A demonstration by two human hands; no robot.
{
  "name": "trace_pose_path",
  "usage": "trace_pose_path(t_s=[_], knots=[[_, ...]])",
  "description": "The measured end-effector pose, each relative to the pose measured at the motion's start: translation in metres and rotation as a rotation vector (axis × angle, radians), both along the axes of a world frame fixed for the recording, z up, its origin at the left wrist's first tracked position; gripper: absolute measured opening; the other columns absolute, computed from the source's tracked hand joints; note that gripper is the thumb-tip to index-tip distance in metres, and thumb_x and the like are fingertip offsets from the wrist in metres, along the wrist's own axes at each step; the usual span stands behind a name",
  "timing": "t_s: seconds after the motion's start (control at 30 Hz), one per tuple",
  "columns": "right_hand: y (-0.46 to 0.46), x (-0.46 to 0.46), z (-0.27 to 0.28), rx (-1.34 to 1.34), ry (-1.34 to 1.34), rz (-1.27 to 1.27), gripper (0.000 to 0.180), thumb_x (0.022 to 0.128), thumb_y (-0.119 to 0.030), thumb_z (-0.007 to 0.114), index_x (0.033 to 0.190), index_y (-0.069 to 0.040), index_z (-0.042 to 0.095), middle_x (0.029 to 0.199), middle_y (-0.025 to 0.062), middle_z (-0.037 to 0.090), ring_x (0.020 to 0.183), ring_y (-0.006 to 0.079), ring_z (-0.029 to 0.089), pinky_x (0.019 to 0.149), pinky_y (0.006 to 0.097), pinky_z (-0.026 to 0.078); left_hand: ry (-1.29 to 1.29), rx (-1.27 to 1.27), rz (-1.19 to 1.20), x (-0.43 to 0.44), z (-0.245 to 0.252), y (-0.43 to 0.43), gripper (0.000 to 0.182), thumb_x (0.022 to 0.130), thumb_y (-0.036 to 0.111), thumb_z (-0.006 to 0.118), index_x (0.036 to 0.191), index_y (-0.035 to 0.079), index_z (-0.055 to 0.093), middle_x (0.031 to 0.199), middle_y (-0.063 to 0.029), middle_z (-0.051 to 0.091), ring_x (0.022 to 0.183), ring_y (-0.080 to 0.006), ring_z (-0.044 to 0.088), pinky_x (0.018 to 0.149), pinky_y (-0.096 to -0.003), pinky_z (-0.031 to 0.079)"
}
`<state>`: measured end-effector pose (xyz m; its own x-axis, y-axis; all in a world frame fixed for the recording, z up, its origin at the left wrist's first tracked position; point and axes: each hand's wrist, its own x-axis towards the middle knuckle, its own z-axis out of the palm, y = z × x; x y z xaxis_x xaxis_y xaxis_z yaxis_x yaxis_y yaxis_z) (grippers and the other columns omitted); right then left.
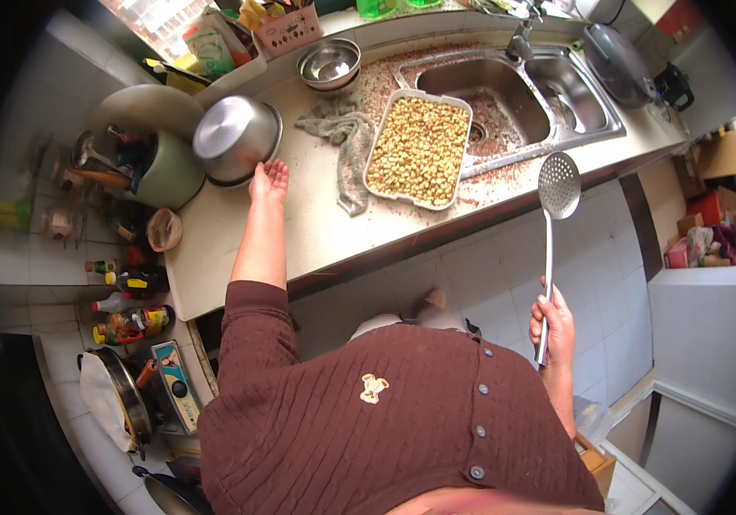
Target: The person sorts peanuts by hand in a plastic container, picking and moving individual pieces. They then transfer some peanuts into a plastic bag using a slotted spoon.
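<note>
My right hand (553, 325) grips the handle of a metal skimmer (559, 187), its perforated head raised in front of the counter's edge near the sink. My left hand (269, 183) is palm up with its fingers apart, beside the rim of an upturned metal pot (236, 138); whether it touches the pot I cannot tell. A white tray (368, 177) full of yellowish, peeled nuts or beans (418, 151) lies on the counter, its right side by the sink. A crumpled grey-green cloth (348, 145) lies left of the tray.
Reddish-brown bits are scattered around and inside the double steel sink (484, 100). Metal bowls (329, 62) stand at the back. At the left are a green container (165, 170) with utensils, several bottles (139, 280) and a gas stove (178, 386). A rice cooker (616, 64) stands right of the sink.
</note>
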<state>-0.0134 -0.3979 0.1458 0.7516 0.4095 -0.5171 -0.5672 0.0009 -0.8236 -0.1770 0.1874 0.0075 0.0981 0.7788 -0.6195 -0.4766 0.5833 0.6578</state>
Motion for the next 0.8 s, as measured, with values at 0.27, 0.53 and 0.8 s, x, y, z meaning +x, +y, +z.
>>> trace_pose_path(t_s=[0.27,0.53,0.8], knots=[[0.041,0.062,0.008,-0.116,-0.186,0.075,0.057,0.093,-0.008,0.063,0.145,0.001,0.04,0.075,0.0013,0.055,0.044,0.0051,0.05,0.036,0.0202,0.041,0.101,0.232,-0.36,0.01,-0.016,-0.074,0.022,0.099,0.022,0.06,0.113,0.005,0.063,0.104,-0.0066,0.068,0.085,-0.0153,0.064,0.074,-0.0273,0.056],[0.041,0.053,0.031,-0.038,-0.043,-0.06,0.071,0.091,-0.011,0.067,0.149,0.006,0.03,0.069,0.002,0.056,0.046,0.0077,0.054,0.038,0.0217,0.043,0.019,0.366,-0.465,0.1,-0.003,0.019,0.03,0.096,0.023,0.066,0.116,0.003,0.057,0.099,-0.0105,0.065,0.081,-0.0187,0.064,0.072,-0.0295,0.059],[0.027,0.004,0.028,-0.211,-0.006,-0.3,0.063,0.094,-0.012,0.065,0.149,-0.004,0.037,0.072,0.0008,0.054,0.048,0.0086,0.054,0.042,0.0242,0.045,0.162,0.222,-0.439,0.199,-0.029,0.18,0.05,0.091,0.03,0.073,0.123,-0.005,0.057,0.11,-0.018,0.062,0.083,-0.0281,0.064,0.065,-0.0332,0.064]])
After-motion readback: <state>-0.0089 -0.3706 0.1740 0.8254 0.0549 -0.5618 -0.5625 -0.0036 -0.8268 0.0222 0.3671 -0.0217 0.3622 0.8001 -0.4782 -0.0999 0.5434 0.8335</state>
